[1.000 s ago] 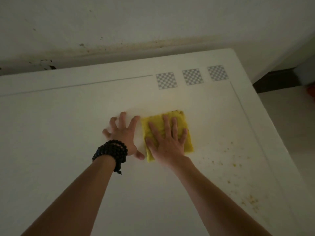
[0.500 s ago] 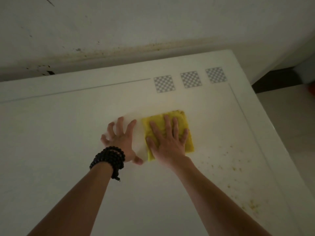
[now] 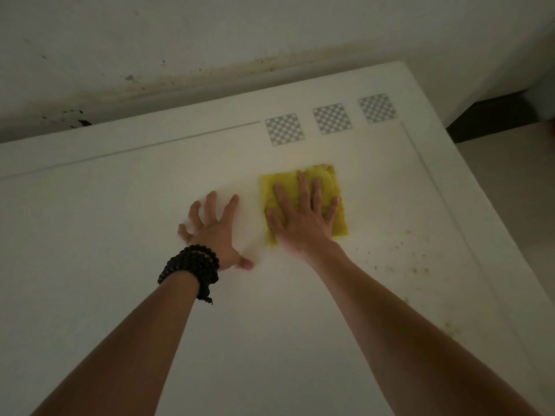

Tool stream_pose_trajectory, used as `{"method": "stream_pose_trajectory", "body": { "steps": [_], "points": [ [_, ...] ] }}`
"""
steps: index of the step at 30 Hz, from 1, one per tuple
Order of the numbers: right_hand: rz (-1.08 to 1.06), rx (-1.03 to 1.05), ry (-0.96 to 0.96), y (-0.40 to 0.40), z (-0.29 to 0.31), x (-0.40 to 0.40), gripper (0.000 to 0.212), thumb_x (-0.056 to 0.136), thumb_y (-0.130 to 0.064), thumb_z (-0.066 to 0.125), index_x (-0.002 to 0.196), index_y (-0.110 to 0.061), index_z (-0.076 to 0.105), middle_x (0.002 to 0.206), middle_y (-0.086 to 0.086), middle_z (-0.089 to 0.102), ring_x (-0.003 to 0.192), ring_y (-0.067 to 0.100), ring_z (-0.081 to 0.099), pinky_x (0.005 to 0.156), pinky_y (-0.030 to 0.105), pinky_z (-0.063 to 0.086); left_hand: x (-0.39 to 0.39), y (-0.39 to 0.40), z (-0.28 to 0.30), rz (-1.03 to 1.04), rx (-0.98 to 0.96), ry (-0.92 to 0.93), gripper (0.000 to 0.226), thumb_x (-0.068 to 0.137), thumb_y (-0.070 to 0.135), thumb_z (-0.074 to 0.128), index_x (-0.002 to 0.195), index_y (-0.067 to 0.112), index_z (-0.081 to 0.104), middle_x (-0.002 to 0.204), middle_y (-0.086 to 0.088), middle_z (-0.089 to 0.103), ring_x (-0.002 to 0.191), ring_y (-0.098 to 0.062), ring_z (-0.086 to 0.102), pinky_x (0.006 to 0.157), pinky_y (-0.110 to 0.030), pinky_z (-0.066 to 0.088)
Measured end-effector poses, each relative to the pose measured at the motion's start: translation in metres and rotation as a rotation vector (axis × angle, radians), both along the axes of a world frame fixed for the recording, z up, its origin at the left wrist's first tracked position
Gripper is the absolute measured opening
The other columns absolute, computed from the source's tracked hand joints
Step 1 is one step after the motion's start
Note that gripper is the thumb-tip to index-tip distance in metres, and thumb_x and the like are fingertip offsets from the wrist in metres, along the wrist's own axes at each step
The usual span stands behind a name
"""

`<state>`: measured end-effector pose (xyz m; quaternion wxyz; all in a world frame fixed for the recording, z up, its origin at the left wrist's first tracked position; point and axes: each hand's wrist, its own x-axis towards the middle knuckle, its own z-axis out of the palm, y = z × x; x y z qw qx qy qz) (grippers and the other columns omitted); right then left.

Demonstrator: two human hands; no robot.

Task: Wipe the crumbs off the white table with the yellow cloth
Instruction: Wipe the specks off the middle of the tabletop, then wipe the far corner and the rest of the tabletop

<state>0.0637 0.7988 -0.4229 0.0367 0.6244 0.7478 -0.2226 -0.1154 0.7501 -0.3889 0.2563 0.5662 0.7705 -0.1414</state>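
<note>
The yellow cloth (image 3: 330, 184) lies folded into a square on the white table (image 3: 120, 235), right of centre. My right hand (image 3: 300, 223) presses flat on it with fingers spread, covering most of the cloth. My left hand (image 3: 213, 232) rests on the table a short gap to the cloth's left, palm down, fingers apart, holding nothing. Small yellowish crumbs (image 3: 419, 262) are scattered on the table to the right of the cloth. More crumbs (image 3: 450, 327) lie nearer the front right edge.
Three checkered squares (image 3: 332, 118) are printed on the table behind the cloth. A stained wall (image 3: 210, 40) stands just behind the table. The table's right edge (image 3: 468, 163) drops to a pale floor (image 3: 510, 181). A black bead bracelet (image 3: 192, 268) wraps my left wrist.
The gap between my two hands has widened a little: the cloth under my right hand sits slightly further right of my left hand than before.
</note>
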Motion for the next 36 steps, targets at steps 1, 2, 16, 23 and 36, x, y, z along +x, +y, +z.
{"method": "stream_pose_trajectory", "body": {
  "steps": [1,2,16,23,36],
  "points": [
    [0.010,-0.007,-0.003,-0.011,0.002,0.003,0.065,0.097,-0.067,0.020,0.155,-0.050,-0.001,0.166,-0.002,-0.027,0.148,0.027,-0.032,0.108,0.062,-0.027,0.003,-0.001,0.001,-0.003,0.001,0.005,0.140,0.046,0.062,0.086,0.144,0.050,-0.014,0.154,0.008,-0.029,0.143,-0.028,-0.020,0.111,-0.060,0.011],
    [0.015,-0.020,-0.008,-0.021,0.004,0.006,0.064,0.097,-0.067,0.020,0.155,-0.051,-0.002,0.165,-0.002,-0.028,0.147,0.027,-0.033,0.109,0.063,-0.027,0.007,-0.003,0.002,-0.004,0.010,0.003,0.137,0.049,0.061,0.085,0.146,0.049,-0.010,0.156,0.006,-0.026,0.144,-0.029,-0.017,0.110,-0.060,0.015],
    [-0.008,-0.100,-0.030,-0.202,0.023,0.027,0.065,0.098,-0.068,0.013,0.156,-0.048,-0.008,0.161,-0.003,-0.038,0.142,0.026,-0.043,0.109,0.065,-0.024,0.041,-0.150,0.027,-0.282,-0.008,0.000,0.116,0.060,0.061,0.080,0.146,0.046,0.002,0.157,-0.005,-0.009,0.142,-0.033,0.002,0.105,-0.058,0.029],
    [-0.115,-0.102,-0.028,-0.311,0.017,0.051,0.065,0.094,-0.073,0.006,0.151,-0.053,-0.019,0.157,-0.008,-0.043,0.137,0.021,-0.049,0.107,0.062,-0.029,0.056,-0.232,0.019,-0.363,-0.006,0.031,0.120,0.063,0.063,0.077,0.147,0.046,-0.006,0.157,-0.004,-0.017,0.143,-0.036,-0.006,0.107,-0.057,0.028],
    [-0.287,-0.111,-0.007,-0.338,0.013,0.100,0.063,0.090,-0.074,0.007,0.145,-0.060,-0.019,0.155,-0.013,-0.044,0.137,0.019,-0.049,0.103,0.059,-0.035,0.108,-0.208,0.022,-0.493,-0.014,-0.004,0.122,0.060,0.067,0.076,0.148,0.045,-0.005,0.158,-0.002,-0.016,0.144,-0.032,-0.007,0.108,-0.059,0.021]
  ]
}}
